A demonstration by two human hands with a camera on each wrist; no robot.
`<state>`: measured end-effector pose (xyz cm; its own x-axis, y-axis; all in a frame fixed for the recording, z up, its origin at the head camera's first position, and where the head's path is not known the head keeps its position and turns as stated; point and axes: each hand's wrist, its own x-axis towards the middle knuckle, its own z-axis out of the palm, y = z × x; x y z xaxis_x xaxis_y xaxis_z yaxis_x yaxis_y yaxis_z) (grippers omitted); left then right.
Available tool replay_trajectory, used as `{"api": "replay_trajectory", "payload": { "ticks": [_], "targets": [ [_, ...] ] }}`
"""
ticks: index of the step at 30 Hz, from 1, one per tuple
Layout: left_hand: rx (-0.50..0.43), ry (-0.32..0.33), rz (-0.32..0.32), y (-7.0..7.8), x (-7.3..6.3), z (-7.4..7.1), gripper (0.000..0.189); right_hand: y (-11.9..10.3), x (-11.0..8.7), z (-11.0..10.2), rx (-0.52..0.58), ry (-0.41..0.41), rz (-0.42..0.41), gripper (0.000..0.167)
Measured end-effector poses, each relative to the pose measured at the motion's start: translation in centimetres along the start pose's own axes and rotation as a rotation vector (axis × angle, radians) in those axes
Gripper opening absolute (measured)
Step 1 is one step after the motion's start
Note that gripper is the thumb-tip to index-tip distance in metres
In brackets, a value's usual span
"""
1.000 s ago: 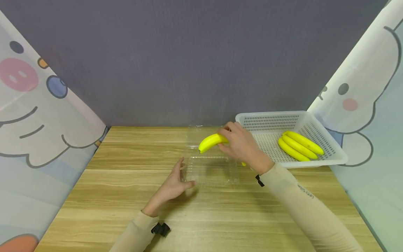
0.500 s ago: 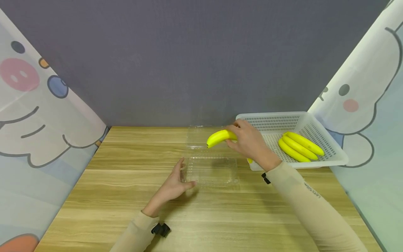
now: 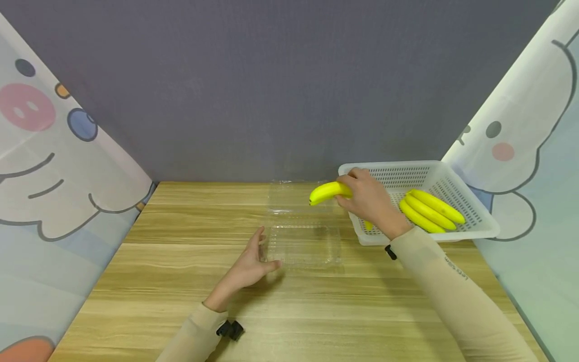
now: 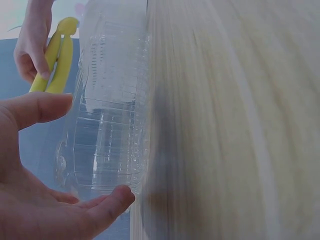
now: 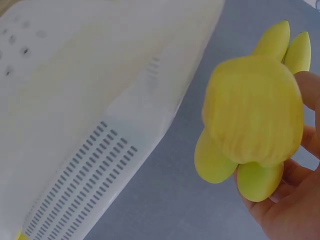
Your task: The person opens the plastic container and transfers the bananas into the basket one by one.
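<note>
My right hand [image 3: 368, 201] grips a bunch of yellow bananas [image 3: 329, 192] above the left edge of a white basket [image 3: 384, 168]. In the right wrist view the thick joined stem end of the bunch [image 5: 252, 110] faces the camera, with banana tips beyond it. On the table stands a clear plastic clamshell box [image 3: 303, 246], its lid [image 3: 294, 196] folded back towards the wall. My left hand [image 3: 249, 264] lies at the box's left end, thumb and fingers spread. A fingertip [image 4: 122, 194] is right at the box's lower corner in the left wrist view.
Another bunch of bananas [image 3: 431, 210] lies in the right part of the basket. The wooden table [image 3: 181, 281] ends at a grey wall [image 3: 226, 100] behind, with cartoon-printed curtains [image 3: 59, 166] along both sides.
My right hand has moved right and slightly up and back with the bananas, from over the box to the basket's left edge. My left hand and the box have stayed put.
</note>
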<state>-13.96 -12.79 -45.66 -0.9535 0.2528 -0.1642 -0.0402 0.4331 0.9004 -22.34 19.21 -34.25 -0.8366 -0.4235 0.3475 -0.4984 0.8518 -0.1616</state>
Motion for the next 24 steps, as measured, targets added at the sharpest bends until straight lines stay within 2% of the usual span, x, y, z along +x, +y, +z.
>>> {"api": "replay_trajectory", "payload": {
  "ticks": [5, 16, 24],
  "targets": [
    [0.001, -0.001, 0.004, 0.0, 0.0, 0.0, 0.11, 1.0, -0.1, -0.2, -0.003, -0.005, 0.032, 0.038],
    [0.008, 0.0, 0.003, 0.2, -0.1, 0.0, 0.109, 2.7, -0.2, -0.7, -0.018, -0.068, 0.108, 0.044],
    [-0.002, -0.008, 0.008, 0.1, -0.1, -0.1, 0.11, 3.7, -0.3, -0.9, -0.037, -0.076, 0.16, 0.044]
  ]
}}
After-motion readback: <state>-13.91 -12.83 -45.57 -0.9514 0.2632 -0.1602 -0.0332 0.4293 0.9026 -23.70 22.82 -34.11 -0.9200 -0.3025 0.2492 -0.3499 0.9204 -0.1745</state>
